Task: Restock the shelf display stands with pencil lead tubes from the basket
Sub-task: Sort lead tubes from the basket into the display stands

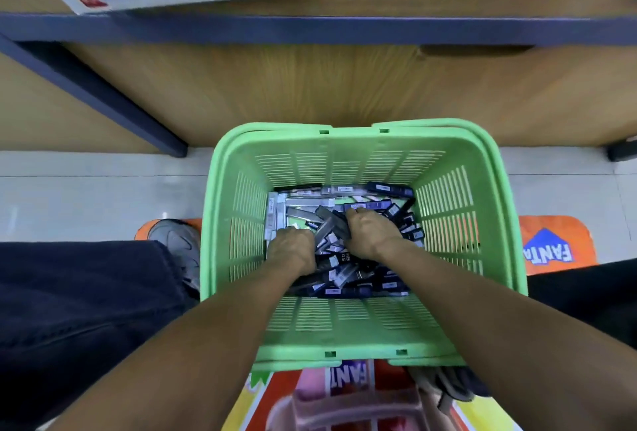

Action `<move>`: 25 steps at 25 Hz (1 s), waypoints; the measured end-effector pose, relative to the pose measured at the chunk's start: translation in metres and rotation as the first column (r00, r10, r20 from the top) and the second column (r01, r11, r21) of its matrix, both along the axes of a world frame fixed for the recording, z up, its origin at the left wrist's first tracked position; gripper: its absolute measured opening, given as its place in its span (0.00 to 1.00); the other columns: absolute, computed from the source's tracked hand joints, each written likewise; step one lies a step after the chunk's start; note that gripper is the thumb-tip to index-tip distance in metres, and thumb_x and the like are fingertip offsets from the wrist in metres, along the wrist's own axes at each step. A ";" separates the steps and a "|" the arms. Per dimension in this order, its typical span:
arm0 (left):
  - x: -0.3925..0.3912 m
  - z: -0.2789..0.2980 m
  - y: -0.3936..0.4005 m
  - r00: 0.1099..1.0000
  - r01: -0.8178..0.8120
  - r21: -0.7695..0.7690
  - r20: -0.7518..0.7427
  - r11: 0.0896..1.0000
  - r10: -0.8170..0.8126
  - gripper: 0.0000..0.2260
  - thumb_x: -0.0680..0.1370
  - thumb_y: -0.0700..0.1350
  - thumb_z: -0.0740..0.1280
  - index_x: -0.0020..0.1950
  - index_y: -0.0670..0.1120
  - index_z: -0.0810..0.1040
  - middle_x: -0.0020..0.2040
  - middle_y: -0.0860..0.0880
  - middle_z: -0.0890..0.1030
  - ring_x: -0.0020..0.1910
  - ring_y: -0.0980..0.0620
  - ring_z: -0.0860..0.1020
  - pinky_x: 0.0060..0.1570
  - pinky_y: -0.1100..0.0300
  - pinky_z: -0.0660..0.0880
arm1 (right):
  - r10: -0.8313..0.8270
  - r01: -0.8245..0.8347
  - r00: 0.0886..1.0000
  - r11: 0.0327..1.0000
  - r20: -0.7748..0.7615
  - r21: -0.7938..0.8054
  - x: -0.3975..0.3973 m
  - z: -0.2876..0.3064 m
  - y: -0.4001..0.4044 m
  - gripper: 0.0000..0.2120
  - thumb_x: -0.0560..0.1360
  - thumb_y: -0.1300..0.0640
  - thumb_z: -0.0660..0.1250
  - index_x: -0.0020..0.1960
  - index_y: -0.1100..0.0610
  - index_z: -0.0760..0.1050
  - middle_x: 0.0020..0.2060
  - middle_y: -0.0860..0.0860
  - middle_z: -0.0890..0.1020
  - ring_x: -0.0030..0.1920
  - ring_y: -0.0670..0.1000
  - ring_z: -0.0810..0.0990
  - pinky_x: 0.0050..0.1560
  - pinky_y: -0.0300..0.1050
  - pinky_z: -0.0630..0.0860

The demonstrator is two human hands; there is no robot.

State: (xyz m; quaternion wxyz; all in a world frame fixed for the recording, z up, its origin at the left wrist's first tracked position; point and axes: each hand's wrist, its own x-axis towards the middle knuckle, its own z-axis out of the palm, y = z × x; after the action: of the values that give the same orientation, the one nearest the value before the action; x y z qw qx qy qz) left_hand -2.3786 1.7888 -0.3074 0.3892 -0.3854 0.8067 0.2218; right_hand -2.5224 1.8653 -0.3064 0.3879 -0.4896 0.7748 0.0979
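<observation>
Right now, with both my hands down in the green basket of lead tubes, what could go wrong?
1. The small dark and clear pencil lead tubes lie in a crisscrossed heap, so a handful grabbed by the left hand or right hand may spill some back.
2. The green slotted plastic basket rests partly on a glossy orange floor sticker and might slide if tugged.

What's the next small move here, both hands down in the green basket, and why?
Probably close the fingers on a handful and lift it out. Both the left hand and the right hand are already buried in the pile of pencil lead tubes at the bottom of the green basket, fingers curled down among them. Whether either hand has a firm hold yet is hidden.
</observation>
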 end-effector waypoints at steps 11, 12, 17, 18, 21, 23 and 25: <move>-0.010 0.001 0.004 0.964 -0.217 0.105 -0.133 0.971 0.230 0.17 0.74 0.46 0.75 0.57 0.43 0.72 0.43 0.48 0.76 0.45 0.46 0.77 0.41 0.56 0.71 | -0.281 0.280 0.958 0.960 0.064 0.025 0.001 -0.008 0.001 0.16 0.75 0.60 0.70 0.60 0.59 0.69 0.54 0.56 0.79 0.46 0.54 0.75 0.40 0.45 0.71; -0.011 0.000 0.004 0.966 -0.219 0.120 -0.114 0.968 0.233 0.18 0.73 0.46 0.76 0.57 0.43 0.72 0.44 0.48 0.76 0.46 0.46 0.77 0.42 0.55 0.72 | -0.297 0.293 0.952 0.955 0.081 0.047 -0.001 -0.008 -0.001 0.17 0.74 0.60 0.71 0.59 0.59 0.69 0.55 0.55 0.79 0.47 0.54 0.76 0.40 0.45 0.72; -0.005 -0.008 0.004 0.975 -0.184 0.080 -0.113 0.980 0.193 0.13 0.75 0.40 0.73 0.54 0.45 0.72 0.46 0.48 0.75 0.48 0.46 0.76 0.45 0.55 0.73 | -0.270 0.255 0.955 0.958 0.120 0.132 -0.002 -0.011 -0.004 0.24 0.75 0.62 0.71 0.67 0.61 0.65 0.59 0.57 0.77 0.52 0.55 0.76 0.45 0.47 0.74; -0.003 -0.009 0.004 0.969 -0.207 0.056 -0.130 0.977 0.212 0.10 0.76 0.40 0.72 0.51 0.46 0.72 0.44 0.48 0.75 0.46 0.46 0.76 0.44 0.55 0.72 | -0.256 0.241 0.961 0.961 0.107 0.134 -0.002 -0.011 -0.003 0.24 0.75 0.61 0.71 0.67 0.60 0.65 0.59 0.56 0.77 0.51 0.55 0.75 0.45 0.47 0.74; -0.006 -0.007 0.002 0.948 -0.271 0.025 -0.165 0.962 0.271 0.08 0.77 0.42 0.71 0.45 0.46 0.72 0.43 0.47 0.76 0.43 0.46 0.77 0.40 0.56 0.72 | -0.205 0.202 0.978 0.975 0.029 0.094 0.002 -0.012 0.000 0.20 0.77 0.60 0.68 0.66 0.59 0.66 0.58 0.56 0.78 0.51 0.56 0.77 0.43 0.48 0.73; -0.012 -0.006 0.000 0.888 -0.409 0.105 -0.184 0.906 0.422 0.08 0.77 0.42 0.71 0.44 0.46 0.72 0.41 0.46 0.77 0.43 0.45 0.80 0.38 0.56 0.76 | -0.211 0.211 0.977 0.975 0.003 0.072 0.005 -0.012 0.001 0.18 0.77 0.59 0.68 0.64 0.60 0.68 0.56 0.56 0.78 0.54 0.58 0.79 0.43 0.48 0.73; -0.018 -0.004 0.000 0.725 -0.626 0.245 -0.167 0.741 0.668 0.06 0.78 0.40 0.70 0.47 0.43 0.73 0.42 0.44 0.80 0.42 0.44 0.84 0.36 0.55 0.81 | -0.269 0.267 0.963 0.961 0.024 0.077 0.003 -0.011 -0.002 0.15 0.76 0.58 0.70 0.59 0.59 0.70 0.53 0.55 0.79 0.51 0.57 0.80 0.43 0.47 0.74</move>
State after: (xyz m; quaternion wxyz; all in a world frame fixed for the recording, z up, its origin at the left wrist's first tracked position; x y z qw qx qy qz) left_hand -2.3965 1.7890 -0.3117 0.2165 -0.5779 0.6399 0.4579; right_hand -2.5190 1.8629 -0.3173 0.4285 -0.3674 0.8230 0.0641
